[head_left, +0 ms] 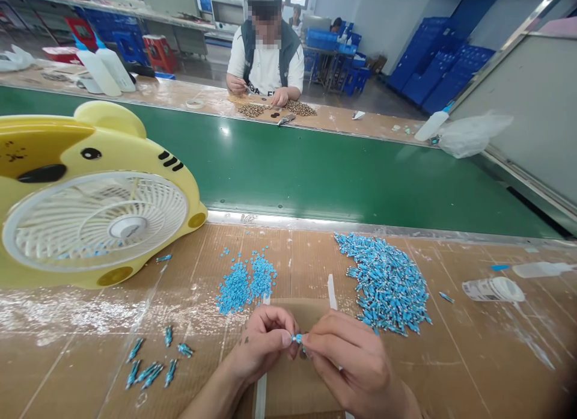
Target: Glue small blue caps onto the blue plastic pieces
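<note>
My left hand (269,335) and my right hand (349,354) meet over a brown cardboard patch (288,386). Thumb and fingers of both hands pinch a small blue-and-white piece (297,338), one hand at each side. Most of the piece is hidden by the fingertips. Just beyond my left hand lie loose small blue discs (234,288). A large heap of small blue figure-shaped pieces (392,284) is beyond my right hand. Several similar pieces (152,374) lie apart to the left of my left forearm.
A yellow animal-shaped fan (197,193) stands at the left. A green conveyor belt (315,172) crosses behind the cardboard-covered table. To the right lie a white cup (493,290) and a clear bottle (541,269). Across the belt a person (265,64) handles small parts.
</note>
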`<state>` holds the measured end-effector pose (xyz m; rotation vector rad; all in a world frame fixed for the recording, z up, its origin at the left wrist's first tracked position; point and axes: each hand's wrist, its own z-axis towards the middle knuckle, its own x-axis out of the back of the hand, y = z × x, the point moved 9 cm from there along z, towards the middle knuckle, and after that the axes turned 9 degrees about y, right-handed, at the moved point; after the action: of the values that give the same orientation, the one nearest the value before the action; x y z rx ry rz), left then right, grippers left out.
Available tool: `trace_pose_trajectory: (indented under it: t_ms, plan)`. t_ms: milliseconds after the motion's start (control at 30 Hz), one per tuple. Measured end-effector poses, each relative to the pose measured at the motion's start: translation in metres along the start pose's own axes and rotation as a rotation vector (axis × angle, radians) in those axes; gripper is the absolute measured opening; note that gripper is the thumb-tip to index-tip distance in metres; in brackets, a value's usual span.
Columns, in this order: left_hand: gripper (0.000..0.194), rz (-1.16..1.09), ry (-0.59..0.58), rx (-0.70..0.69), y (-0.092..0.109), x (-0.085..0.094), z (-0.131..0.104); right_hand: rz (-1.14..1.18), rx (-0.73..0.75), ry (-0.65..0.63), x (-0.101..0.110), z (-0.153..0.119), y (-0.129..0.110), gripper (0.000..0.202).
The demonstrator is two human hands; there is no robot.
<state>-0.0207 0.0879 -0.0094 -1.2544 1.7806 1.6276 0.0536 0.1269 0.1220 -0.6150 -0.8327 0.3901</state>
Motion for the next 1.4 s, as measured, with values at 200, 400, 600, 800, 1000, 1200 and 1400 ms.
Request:
trace_pose_trajectory:
  t_ms: [200,400,600,800,1000,1200,1400]
  plan:
    - [0.022,0.268,0.091,-0.054,-0.001,0.019,0.002,-0.194,0.066,-0.129,-0.005,-0.003,-0.001,0.02]
    - [0.02,0.504,0.14,-0.077,0.008,0.027,0.0,-0.29,0.125,-0.175,-0.011,-0.005,0.002,0.021]
    - [0.019,0.623,0.117,-0.069,0.013,0.021,-0.004,-0.269,0.119,-0.195,-0.013,-0.01,0.006,0.02]
    - [0.022,0.673,0.119,-0.094,0.014,0.022,-0.004,-0.225,0.118,-0.171,-0.013,-0.014,0.011,0.019]
    - [0.024,0.647,0.13,-0.103,0.015,0.02,-0.003,-0.16,0.093,-0.091,-0.009,-0.012,0.014,0.022]
    - [0.017,0.464,0.203,-0.148,0.014,0.029,-0.003,-0.06,0.009,-0.032,-0.001,-0.012,0.025,0.018]
    - [0.025,0.496,0.166,-0.17,0.016,0.019,-0.005,-0.037,-0.037,-0.052,-0.009,-0.015,0.032,0.016]
